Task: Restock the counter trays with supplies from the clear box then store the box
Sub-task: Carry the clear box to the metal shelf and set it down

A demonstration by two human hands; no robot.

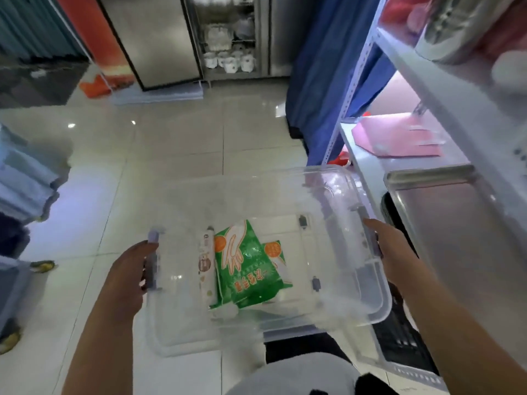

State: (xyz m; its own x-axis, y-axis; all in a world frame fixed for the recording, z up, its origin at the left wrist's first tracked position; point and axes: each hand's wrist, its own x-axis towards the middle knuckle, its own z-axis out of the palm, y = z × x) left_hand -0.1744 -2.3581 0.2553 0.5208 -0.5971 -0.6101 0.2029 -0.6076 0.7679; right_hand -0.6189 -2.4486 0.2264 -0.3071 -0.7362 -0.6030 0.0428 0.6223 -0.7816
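We are reading what little print shows first: the green glove packet (247, 262) lying in the clear box (336, 201) is carrying a drawing of an open hand, two orange round badges and a line of white characters along its lower part, too blurred for us to make out. Just beside it, on the side nearer our left fingers, a slim white wrapped roll (206, 265) is showing a small brown printed figure, and its lettering is too small to read. Both are lying on the box floor, between our two hands. Our left hand (129, 276) is gripping the box's left rim, the fingers curling round the grey latch (151, 263) there, so the fingertips are hidden behind the plastic. Our right hand (395, 252) is pressing against the right rim, the thumb lying along the top edge by the right latch (368, 238); how the other fingers are lying we cannot tell. We are holding the box in the air over the pale tiled floor (159, 155). Just beyond our right fingers a white metal shelf rack (362, 64) is standing, with a steel tray (445, 201) on its lower level and a pink sheet (399, 141) farther back.
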